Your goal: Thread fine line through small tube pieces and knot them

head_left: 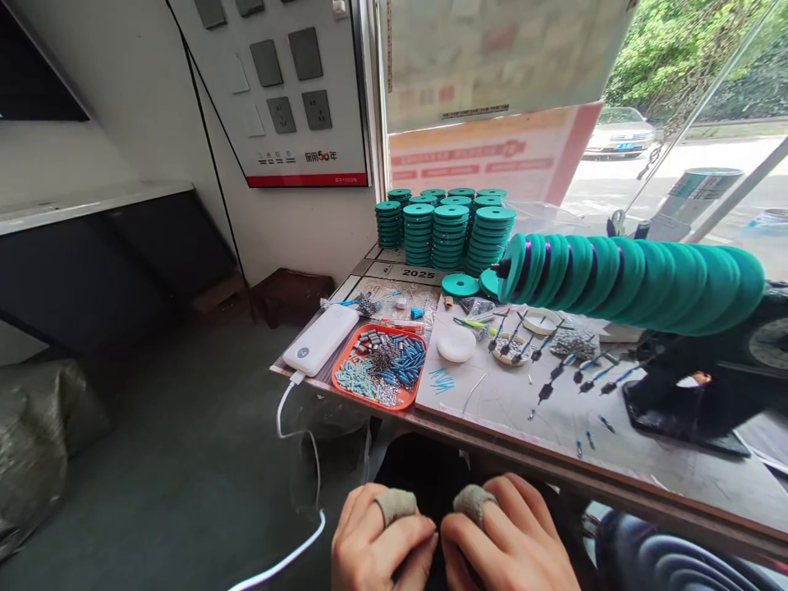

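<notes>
My left hand (pixel 382 542) and my right hand (pixel 505 538) are side by side over my lap, just below the table's front edge. Both are closed, with the left thumb and forefinger pressed together and the right fingers curled inward. Anything in them is too small or hidden to make out. A cloth-like finger wrap (pixel 395 506) circles a left finger, and a similar wrap (pixel 474 501) is on a right finger. Beyond them, the orange tray (pixel 336 381) holds blue, silver and pale green small parts. Several small fishing floats or sinkers (pixel 545 391) with dark bodies lie on the white board (pixel 446 402).
A white power bank (pixel 323 338) with a white cable (pixel 289 558) sits at the table's left corner. Stacked teal spools (pixel 451 234) stand at the back. A row of teal spools (pixel 634 283) on a black stand (pixel 671 419) overhangs the right side. A white round lid (pixel 456 343) lies mid-board.
</notes>
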A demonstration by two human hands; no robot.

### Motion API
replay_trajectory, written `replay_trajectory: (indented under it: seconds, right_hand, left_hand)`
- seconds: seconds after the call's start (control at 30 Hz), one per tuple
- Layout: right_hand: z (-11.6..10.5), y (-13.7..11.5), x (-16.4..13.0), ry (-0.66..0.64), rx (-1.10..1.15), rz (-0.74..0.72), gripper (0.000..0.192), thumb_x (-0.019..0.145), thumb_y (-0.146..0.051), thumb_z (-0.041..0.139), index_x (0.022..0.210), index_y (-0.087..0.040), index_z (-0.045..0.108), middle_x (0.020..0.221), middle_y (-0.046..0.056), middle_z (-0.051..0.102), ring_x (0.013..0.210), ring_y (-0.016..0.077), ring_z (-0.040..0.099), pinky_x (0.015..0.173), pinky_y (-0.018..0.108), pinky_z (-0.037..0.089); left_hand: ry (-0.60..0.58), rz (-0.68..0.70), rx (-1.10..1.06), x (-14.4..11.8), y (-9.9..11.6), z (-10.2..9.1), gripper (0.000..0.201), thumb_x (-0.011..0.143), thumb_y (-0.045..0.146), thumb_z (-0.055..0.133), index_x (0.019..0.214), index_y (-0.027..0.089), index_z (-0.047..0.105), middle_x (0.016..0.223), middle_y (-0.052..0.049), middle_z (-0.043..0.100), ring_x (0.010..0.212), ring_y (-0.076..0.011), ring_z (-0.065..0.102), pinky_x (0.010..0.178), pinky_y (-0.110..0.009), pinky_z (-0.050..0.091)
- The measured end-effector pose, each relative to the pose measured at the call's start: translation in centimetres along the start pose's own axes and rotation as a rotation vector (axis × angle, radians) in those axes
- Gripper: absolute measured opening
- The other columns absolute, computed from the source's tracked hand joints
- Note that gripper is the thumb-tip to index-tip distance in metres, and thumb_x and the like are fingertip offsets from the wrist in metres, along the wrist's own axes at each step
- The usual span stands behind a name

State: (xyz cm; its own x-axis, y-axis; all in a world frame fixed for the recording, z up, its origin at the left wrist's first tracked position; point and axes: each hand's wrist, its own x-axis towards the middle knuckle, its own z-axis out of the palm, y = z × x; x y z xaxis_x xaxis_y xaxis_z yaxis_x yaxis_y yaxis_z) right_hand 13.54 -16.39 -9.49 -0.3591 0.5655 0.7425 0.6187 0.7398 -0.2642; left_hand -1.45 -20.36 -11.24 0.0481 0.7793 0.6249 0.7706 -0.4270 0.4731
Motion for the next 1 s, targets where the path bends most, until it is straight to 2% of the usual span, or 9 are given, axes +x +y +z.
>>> replay_trajectory:
  seconds: [0.1, 0.27, 0.33, 0.43, 0.53, 0.7, 0.8, 0.9, 1.0]
  right_hand:
    - [0.1, 0.1, -0.2, -0.014, -0.012, -0.013, 0.027, 0.081, -0.009, 0.047, 0.057, -0.022, 0.052, 0.052, -0.001, 0.047, 0.06, 0.0166, 0.04, 0.077, 0.031, 0.035]
    - [0.1, -0.2, 0.1, 0.034, -0.063, -0.035, 0.037, 0.086, -0.01, 0.043, 0.053, -0.022, 0.052, 0.046, -0.001, 0.044, 0.057, 0.017, 0.04, 0.075, 0.031, 0.036]
    - [-0.1, 0.1, 0.4, 0.028, -0.049, -0.038, 0.038, 0.091, -0.013, 0.039, 0.058, -0.022, 0.057, 0.049, -0.001, 0.05, 0.061, 0.0173, 0.046, 0.081, 0.032, 0.035]
    - [-0.5, 1.1, 0.9, 0.004, 0.019, -0.001, 0.037, 0.096, -0.026, 0.035, 0.075, -0.024, 0.065, 0.061, -0.001, 0.061, 0.077, 0.0182, 0.056, 0.095, 0.034, 0.031]
    - [-1.1, 2.3, 1.4, -0.032, 0.105, 0.034, 0.036, 0.097, -0.036, 0.035, 0.079, -0.026, 0.065, 0.065, -0.003, 0.063, 0.084, 0.0168, 0.058, 0.101, 0.032, 0.027]
    - [-1.3, 3.2, 1.6, -0.048, 0.137, -0.002, 0.036, 0.097, -0.03, 0.037, 0.069, -0.025, 0.059, 0.059, -0.005, 0.058, 0.072, 0.0139, 0.056, 0.099, 0.03, 0.03]
    - [-1.0, 3.1, 1.5, -0.042, 0.126, 0.016, 0.039, 0.097, -0.028, 0.035, 0.066, -0.025, 0.058, 0.056, -0.005, 0.056, 0.07, 0.0149, 0.055, 0.099, 0.031, 0.03]
    - [-1.1, 3.5, 1.6, -0.078, 0.109, -0.007, 0.032, 0.096, -0.028, 0.038, 0.072, -0.026, 0.06, 0.057, -0.004, 0.057, 0.073, 0.0159, 0.056, 0.097, 0.03, 0.031]
    - [-1.5, 4.1, 1.7, -0.091, 0.1, -0.041, 0.021, 0.093, -0.029, 0.045, 0.079, -0.025, 0.061, 0.06, -0.004, 0.06, 0.073, 0.0153, 0.059, 0.096, 0.028, 0.033]
  left_hand:
    - [0.009, 0.031, 0.037, 0.2, 0.1, 0.0, 0.009, 0.08, 0.021, 0.061, 0.073, 0.022, 0.065, 0.065, -0.001, 0.065, 0.06, -0.0164, 0.056, 0.057, -0.029, 0.046]
    - [0.029, 0.067, 0.097, 0.3, 0.2, 0.0, 0.01, 0.079, 0.018, 0.06, 0.072, 0.023, 0.064, 0.064, -0.001, 0.065, 0.06, -0.0162, 0.056, 0.06, -0.029, 0.045]
    - [0.024, 0.073, 0.099, 0.5, 0.3, 0.0, 0.011, 0.079, 0.017, 0.059, 0.071, 0.022, 0.064, 0.067, -0.002, 0.065, 0.063, -0.0168, 0.056, 0.061, -0.03, 0.045]
    - [0.002, 0.043, 0.073, 1.0, 0.4, 0.1, 0.014, 0.08, 0.014, 0.057, 0.069, 0.021, 0.062, 0.073, -0.003, 0.064, 0.069, -0.0176, 0.056, 0.062, -0.029, 0.045]
    - [-0.039, 0.012, 0.058, 1.7, 0.5, 0.2, 0.012, 0.078, 0.013, 0.058, 0.07, 0.021, 0.063, 0.078, -0.004, 0.063, 0.073, -0.0182, 0.056, 0.063, -0.03, 0.046]
    - [-0.055, 0.019, 0.077, 2.7, 0.6, 0.7, 0.011, 0.078, 0.014, 0.058, 0.071, 0.021, 0.064, 0.08, -0.004, 0.062, 0.074, -0.019, 0.055, 0.064, -0.031, 0.043]
    - [-0.015, 0.01, 0.053, 2.9, 0.6, 1.3, 0.017, 0.083, 0.02, 0.054, 0.069, 0.022, 0.064, 0.078, -0.004, 0.062, 0.073, -0.0192, 0.054, 0.065, -0.032, 0.042]
    - [0.029, -0.023, 0.013, 3.1, 0.6, 1.7, 0.023, 0.085, 0.023, 0.05, 0.068, 0.022, 0.064, 0.076, -0.004, 0.062, 0.073, -0.0195, 0.053, 0.065, -0.033, 0.04]
    - [0.012, -0.042, -0.005, 3.3, 0.6, 1.9, 0.018, 0.083, 0.022, 0.053, 0.068, 0.022, 0.063, 0.075, -0.003, 0.062, 0.074, -0.0198, 0.054, 0.065, -0.033, 0.04]
